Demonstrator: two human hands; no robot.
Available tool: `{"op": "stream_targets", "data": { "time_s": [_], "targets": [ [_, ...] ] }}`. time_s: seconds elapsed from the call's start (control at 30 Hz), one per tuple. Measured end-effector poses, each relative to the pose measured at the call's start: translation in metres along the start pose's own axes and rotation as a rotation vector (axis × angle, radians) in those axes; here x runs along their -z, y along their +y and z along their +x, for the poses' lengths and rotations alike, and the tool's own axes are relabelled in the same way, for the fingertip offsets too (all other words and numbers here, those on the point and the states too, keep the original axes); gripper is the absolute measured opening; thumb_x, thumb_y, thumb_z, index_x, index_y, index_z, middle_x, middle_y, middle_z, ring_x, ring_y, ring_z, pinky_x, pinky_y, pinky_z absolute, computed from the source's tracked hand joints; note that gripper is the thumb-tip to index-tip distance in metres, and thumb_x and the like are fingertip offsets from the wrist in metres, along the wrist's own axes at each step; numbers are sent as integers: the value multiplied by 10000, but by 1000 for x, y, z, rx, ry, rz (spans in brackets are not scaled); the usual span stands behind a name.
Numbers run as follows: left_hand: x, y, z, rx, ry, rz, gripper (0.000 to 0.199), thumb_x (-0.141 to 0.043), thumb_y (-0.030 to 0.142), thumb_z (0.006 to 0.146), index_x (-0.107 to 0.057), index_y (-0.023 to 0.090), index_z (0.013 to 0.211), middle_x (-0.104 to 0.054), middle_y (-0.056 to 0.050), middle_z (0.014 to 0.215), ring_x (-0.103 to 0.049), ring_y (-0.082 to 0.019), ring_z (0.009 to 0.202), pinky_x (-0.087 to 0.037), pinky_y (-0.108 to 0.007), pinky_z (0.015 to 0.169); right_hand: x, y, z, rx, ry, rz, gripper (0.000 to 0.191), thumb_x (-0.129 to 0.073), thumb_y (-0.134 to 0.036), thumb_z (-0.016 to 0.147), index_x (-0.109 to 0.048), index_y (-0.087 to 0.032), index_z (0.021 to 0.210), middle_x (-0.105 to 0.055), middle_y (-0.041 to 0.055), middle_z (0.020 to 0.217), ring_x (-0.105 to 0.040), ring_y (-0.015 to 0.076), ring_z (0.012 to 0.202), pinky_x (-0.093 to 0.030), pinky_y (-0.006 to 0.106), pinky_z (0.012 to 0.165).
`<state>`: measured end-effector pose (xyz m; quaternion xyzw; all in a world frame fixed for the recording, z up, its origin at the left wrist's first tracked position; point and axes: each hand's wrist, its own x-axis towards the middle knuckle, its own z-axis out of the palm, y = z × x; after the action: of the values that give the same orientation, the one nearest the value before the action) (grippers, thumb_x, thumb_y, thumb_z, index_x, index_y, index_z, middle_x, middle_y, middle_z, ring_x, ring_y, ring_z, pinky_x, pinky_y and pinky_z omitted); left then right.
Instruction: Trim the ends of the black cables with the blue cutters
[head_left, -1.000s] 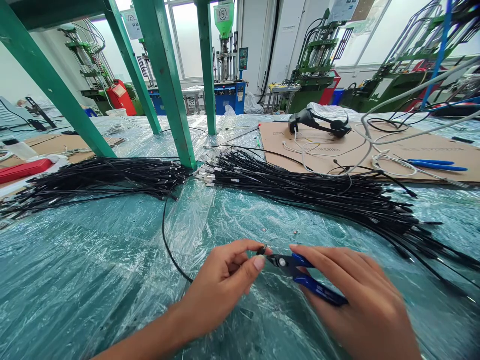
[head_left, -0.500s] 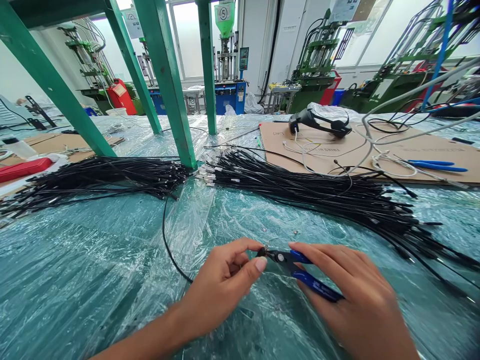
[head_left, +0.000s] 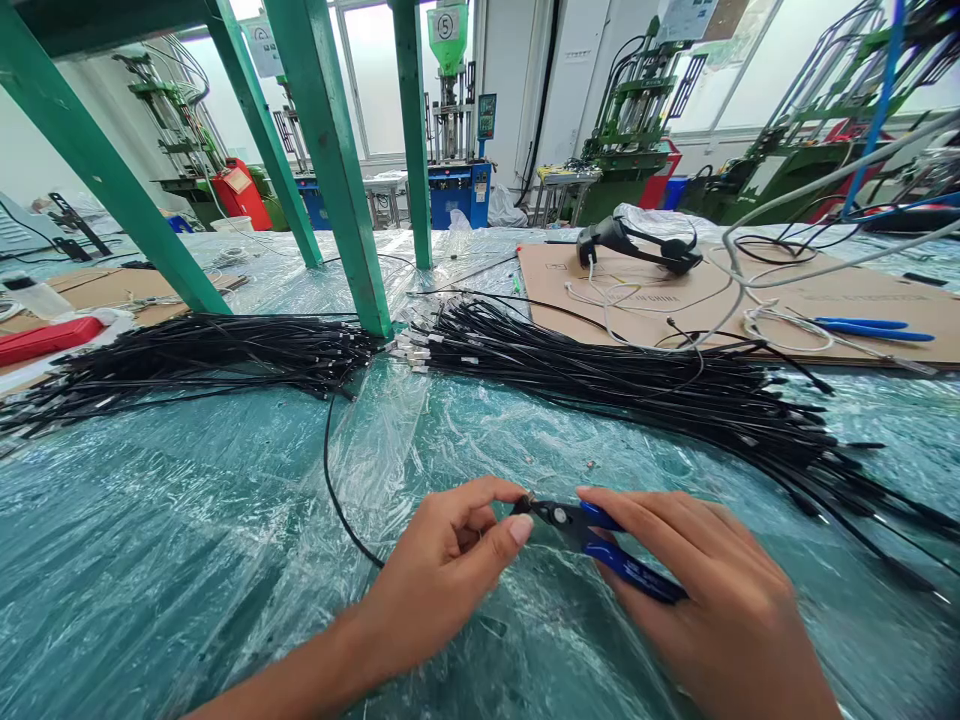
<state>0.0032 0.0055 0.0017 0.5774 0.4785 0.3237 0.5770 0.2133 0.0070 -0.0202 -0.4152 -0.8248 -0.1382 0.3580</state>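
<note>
Between the thumb and forefinger of my left hand (head_left: pixel 450 570) is the dark end of a black cable (head_left: pixel 339 500). The cable runs from under my left hand back to the left bundle. My right hand (head_left: pixel 712 590) is closed around the blue handles of a pair of flush cutters (head_left: pixel 634 572). The cutters' jaws point left and meet the cable end at my left fingertips. Whether the jaws grip the cable end is too small to tell.
Beyond my hands lie a left bundle of black cables (head_left: pixel 225 350) and a right bundle (head_left: pixel 600 380). Green posts (head_left: pixel 367 270) stand on the film-covered table (head_left: pixel 225 520). A cardboard sheet (head_left: pixel 720 285) bears a black headset (head_left: pixel 637 245), white cables and a blue-handled tool (head_left: pixel 874 328).
Almost nothing differs. Both hands, the cable end and the cutters keep the same places; the whole view has shifted very slightly.
</note>
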Motion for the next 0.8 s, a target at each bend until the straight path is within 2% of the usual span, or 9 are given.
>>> {"op": "stream_targets", "data": {
  "time_s": [0.27, 0.53, 0.8],
  "targets": [
    [-1, -3, 0, -5, 18, -75, 323, -551, 448, 901, -649, 182, 1057, -417, 54, 579, -404, -109, 540, -309, -223, 497, 2, -1, 2, 49, 5, 57, 212, -521, -93, 873, -650, -158, 1028, -677, 32, 845, -588, 142, 798, -411, 271, 783],
    [-2, -1, -1, 5, 23, -66, 269, -559, 447, 898, -618, 197, 975, -391, 70, 557, -379, -104, 534, -292, -214, 497, -2, 1, 1, 5, 4, 0, 190, -496, -177, 911, -644, -169, 1029, -673, 31, 865, -588, 144, 801, -406, 282, 768],
    [-1, -2, 0, 6, 18, -38, 271, -563, 468, 895, -617, 212, 964, -369, 68, 573, -337, -107, 537, -261, -232, 495, -2, 0, 4, -2, 22, 13, 182, -514, -167, 893, -644, -180, 1019, -681, 20, 850, -614, 138, 761, -423, 288, 743]
  ]
}}
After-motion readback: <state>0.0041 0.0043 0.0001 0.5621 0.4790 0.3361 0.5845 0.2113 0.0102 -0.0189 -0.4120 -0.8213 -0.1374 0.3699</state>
